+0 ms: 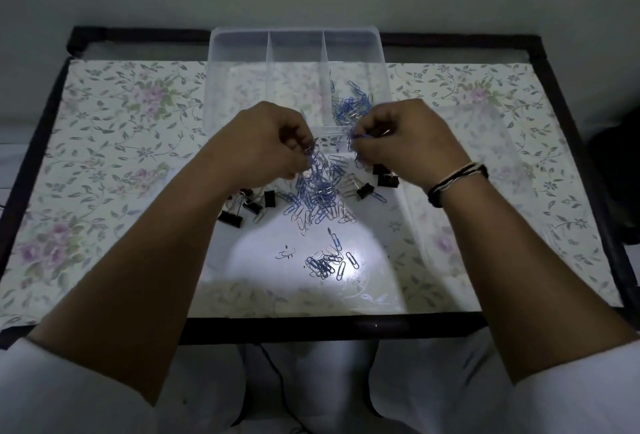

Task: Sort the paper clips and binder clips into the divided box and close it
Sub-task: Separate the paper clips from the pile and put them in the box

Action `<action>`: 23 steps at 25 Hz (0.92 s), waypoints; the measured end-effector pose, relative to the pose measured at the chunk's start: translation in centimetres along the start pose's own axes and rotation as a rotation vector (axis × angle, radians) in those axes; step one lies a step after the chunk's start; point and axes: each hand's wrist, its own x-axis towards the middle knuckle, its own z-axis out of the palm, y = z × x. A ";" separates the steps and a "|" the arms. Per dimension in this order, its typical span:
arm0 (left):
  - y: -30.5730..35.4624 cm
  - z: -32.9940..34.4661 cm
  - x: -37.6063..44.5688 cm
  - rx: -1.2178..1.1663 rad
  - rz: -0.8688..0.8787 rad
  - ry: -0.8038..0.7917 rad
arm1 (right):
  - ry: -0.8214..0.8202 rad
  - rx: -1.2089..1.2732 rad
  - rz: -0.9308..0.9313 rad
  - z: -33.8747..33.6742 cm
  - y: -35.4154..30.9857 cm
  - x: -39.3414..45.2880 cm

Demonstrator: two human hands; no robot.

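Note:
A clear divided box (296, 35) stands at the table's far middle; blue paper clips (353, 106) lie in its right compartment. A heap of blue and silver paper clips (320, 194) is spread in front of the box. Black binder clips lie to the heap's left (230, 219) and right (365, 190). A smaller bunch of paper clips (327, 264) lies nearer me. My left hand (266, 142) pinches paper clips above the heap. My right hand (405, 142) holds blue paper clips by the box's near edge.
The table (121, 142) has a floral cover and a dark frame. The clear lid (460, 163) seems to lie flat under my right hand, stretching right. A dark object (620, 184) stands off the table's right side. A cable hangs by my knees.

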 end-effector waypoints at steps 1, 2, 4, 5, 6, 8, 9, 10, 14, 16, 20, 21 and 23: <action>0.7 -0.3 0.1 -0.094 0.000 0.008 | 0.035 0.127 0.034 -0.6 0.1 0.6; 1.4 -0.4 0.4 -0.160 0.012 0.037 | 0.067 0.245 0.068 -0.9 0.3 1.4; 2.2 0.1 1.9 -0.238 0.042 0.181 | 0.155 0.371 0.105 -0.9 0.6 3.2; 2.6 0.6 2.9 -0.256 0.052 0.282 | 0.209 0.365 0.116 -0.6 0.7 4.2; 2.9 1.1 4.0 -0.261 0.063 0.378 | 0.246 0.321 0.110 -0.2 1.0 5.0; 3.4 2.5 5.7 -0.214 0.099 0.479 | 0.250 0.115 0.083 0.4 1.4 5.8; 3.6 3.2 6.2 -0.160 0.108 0.467 | 0.239 -0.001 0.073 0.6 1.5 5.9; 3.6 3.7 6.5 -0.105 0.115 0.429 | 0.228 -0.085 0.059 0.7 1.6 5.8; 3.2 3.6 5.5 0.030 0.163 0.360 | 0.229 -0.208 0.026 -0.6 0.7 4.6; 2.9 2.9 4.2 0.115 0.186 0.392 | 0.196 -0.226 0.033 -1.0 0.2 3.2; -0.5 4.2 0.5 0.422 0.141 0.110 | -0.278 -0.455 -0.050 1.3 0.3 -0.7; -1.5 4.8 -0.2 0.516 0.124 0.011 | -0.376 -0.535 -0.105 2.4 0.6 -1.1; -3.0 5.6 -0.5 0.672 0.120 -0.087 | -0.468 -0.625 -0.173 4.5 1.2 -1.1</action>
